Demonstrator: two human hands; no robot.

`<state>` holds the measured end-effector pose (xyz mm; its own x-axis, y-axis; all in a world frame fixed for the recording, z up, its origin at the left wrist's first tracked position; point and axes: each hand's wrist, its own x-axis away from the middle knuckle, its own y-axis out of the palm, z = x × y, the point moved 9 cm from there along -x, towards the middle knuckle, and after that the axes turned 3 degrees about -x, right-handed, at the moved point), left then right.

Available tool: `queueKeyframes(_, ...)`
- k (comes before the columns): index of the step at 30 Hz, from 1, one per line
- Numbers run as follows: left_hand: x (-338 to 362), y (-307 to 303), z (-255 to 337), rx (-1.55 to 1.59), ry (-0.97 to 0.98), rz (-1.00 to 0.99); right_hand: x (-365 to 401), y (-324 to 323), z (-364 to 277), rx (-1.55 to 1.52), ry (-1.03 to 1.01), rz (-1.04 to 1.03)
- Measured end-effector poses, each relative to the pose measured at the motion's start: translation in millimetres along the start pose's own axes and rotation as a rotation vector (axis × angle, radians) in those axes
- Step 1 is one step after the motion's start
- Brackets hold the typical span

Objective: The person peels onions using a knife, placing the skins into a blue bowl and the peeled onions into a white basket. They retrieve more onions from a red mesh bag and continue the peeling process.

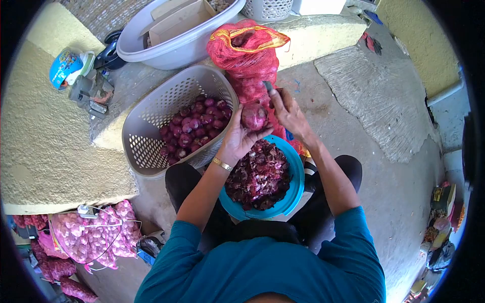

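Observation:
My left hand (237, 140) cups a red onion (254, 117) in front of the mesh sack. Close to that onion, my right hand (293, 119) is closed around a small knife (268, 87), whose short blade points up and away from me. Below both hands, between my knees, sits a turquoise basin (299, 174) heaped with dark onion skins (257, 177). To the left stands a grey perforated basket (132, 118) partly filled with shiny red onions (189, 126). A red mesh sack (247, 68) stands just beyond my hands, its top gaping.
A large pale tub (174, 56) holding a cardboard box rests on the raised ledge behind the basket. At lower left are net bags of garlic (98, 232). A blue bowl (65, 65) sits at upper left. Packets and goods (442, 227) line the right wall.

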<state>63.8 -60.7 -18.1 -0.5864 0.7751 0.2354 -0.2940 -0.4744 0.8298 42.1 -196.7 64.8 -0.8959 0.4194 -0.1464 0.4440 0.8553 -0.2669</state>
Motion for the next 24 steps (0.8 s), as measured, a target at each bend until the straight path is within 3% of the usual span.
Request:
queueKeyframes(2, -2, -5, 5, 0.041, 0.034, -0.028, 0, 2, 4, 0.055, -0.06, -0.095)
queueKeyframes(4, 2, -13, 13, 0.261, 0.078, 0.134, 4, 6, -1, 0.061, -0.053, -0.182)
queueKeyframes(6, 2, -9, 22, 0.222, 0.138, 0.118, 12, 12, -13, 0.067, -0.049, -0.268)
queueKeyframes(8, 7, 4, 32, 0.133, 0.193, 0.057, 22, 16, -36, 0.215, -0.172, -0.282)
queueKeyframes(14, 8, 14, 39, -0.11, 0.287, 0.011, 35, 16, -59, 0.571, -0.338, -0.17)
queueKeyframes(18, 9, 18, 33, -0.159, 0.245, 0.005, 37, 19, -56, 0.613, -0.449, -0.133)
queueKeyframes(21, 8, 20, 36, -0.276, 0.329, -0.027, 38, 21, -54, 0.633, -0.514, -0.106)
queueKeyframes(24, 9, 15, 41, -0.521, 0.39, 0.064, 39, 22, -51, 0.668, -0.532, -0.104)
